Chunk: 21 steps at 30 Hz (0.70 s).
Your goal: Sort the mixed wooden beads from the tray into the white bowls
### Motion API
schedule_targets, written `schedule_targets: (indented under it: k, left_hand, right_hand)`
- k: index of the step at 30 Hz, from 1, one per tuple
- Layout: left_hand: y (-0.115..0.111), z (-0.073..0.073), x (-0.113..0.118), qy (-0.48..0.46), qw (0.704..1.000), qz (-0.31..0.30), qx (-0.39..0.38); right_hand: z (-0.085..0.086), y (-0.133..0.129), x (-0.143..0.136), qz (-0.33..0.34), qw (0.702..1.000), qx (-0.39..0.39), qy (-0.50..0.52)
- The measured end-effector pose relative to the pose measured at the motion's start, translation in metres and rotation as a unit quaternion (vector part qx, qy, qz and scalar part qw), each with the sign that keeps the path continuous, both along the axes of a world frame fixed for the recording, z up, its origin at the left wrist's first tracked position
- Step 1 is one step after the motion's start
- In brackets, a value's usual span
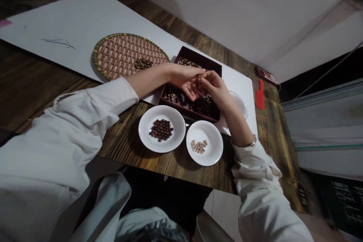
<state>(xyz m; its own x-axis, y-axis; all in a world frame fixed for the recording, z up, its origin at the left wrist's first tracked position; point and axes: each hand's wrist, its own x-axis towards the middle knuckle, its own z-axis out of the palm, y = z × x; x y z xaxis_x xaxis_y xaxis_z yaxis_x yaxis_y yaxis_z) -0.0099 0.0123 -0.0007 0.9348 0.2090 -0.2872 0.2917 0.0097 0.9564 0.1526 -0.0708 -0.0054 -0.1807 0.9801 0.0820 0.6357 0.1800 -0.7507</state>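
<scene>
Over a dark red box point(191, 112) with mixed beads in it, my left hand point(187, 80) is palm up with its fingers apart; small beads seem to lie near its fingertips. My right hand point(213, 85) meets it from the right, thumb and forefinger pinched at a small brown bead point(199, 77). Nearer to me, a white bowl point(147, 140) holds dark brown beads point(161, 130). Beside it, a smaller white bowl point(212, 154) contains pale beads point(199, 146).
A round woven tray point(113, 55) with brown beads point(143, 63) lies left of the box on a white board point(73, 19). Another white dish point(241, 105) is partly behind my right wrist. A red comb-like object point(259, 94) and a dark red case point(267, 75) lie at the right.
</scene>
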Motion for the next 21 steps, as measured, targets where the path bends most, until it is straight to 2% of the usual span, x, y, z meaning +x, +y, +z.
schedule_targets:
  k: [4,8,11,17,21]
  left_hand:
    - [-0.002,0.002,-0.001,0.019,1.000,0.001,-0.012]
    - [-0.007,0.009,0.000,0.030,0.995,0.055,-0.072]
    - [-0.009,0.010,0.000,0.023,0.993,0.078,-0.089]
    - [-0.002,0.001,0.001,-0.007,0.999,-0.001,-0.036]
    - [0.000,0.000,0.000,0.000,0.999,0.005,-0.034]
  right_hand:
    - [0.002,-0.001,-0.001,0.006,1.000,-0.013,-0.011]
    - [0.004,-0.002,-0.002,0.016,1.000,-0.014,-0.023]
    - [0.005,-0.003,-0.004,0.019,1.000,-0.015,-0.002]
    - [0.007,-0.004,-0.005,0.010,1.000,-0.017,0.008]
    - [0.007,-0.004,-0.004,0.005,1.000,-0.017,0.008]
